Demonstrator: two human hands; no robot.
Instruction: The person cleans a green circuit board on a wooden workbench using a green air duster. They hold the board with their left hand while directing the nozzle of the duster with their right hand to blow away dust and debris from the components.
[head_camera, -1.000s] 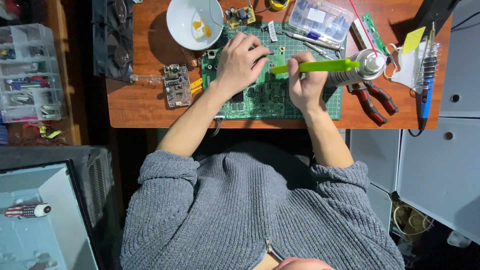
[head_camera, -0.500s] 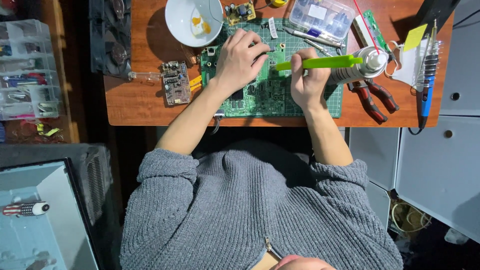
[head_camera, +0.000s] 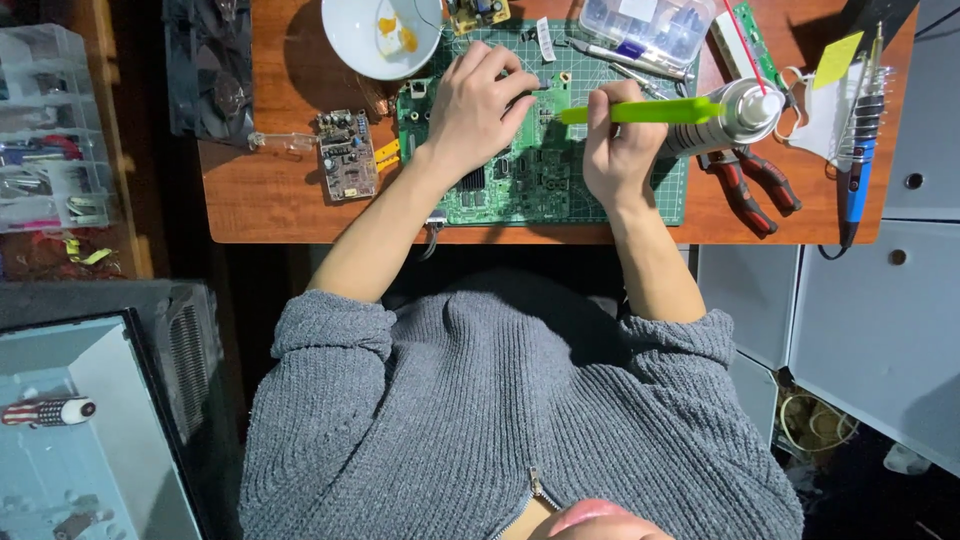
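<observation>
A large green circuit board (head_camera: 530, 185) lies on a green cutting mat (head_camera: 672, 192) on the wooden desk (head_camera: 270, 200). My left hand (head_camera: 478, 105) rests flat on the board's left half, fingers spread over it. My right hand (head_camera: 620, 145) is shut on a bright green brush handle (head_camera: 640, 110), held level with its tip toward the board's middle. A grey-sleeved forearm runs back from each hand.
A white bowl (head_camera: 375, 35) sits at the back left. A small circuit board (head_camera: 346, 156) lies left of the mat. A spray can (head_camera: 735, 112), red-handled pliers (head_camera: 745, 185), a blue soldering iron (head_camera: 860, 160) and a clear parts box (head_camera: 650, 25) crowd the right side.
My right hand has shifted the green brush slightly across the board. The left hand stays on the board.
</observation>
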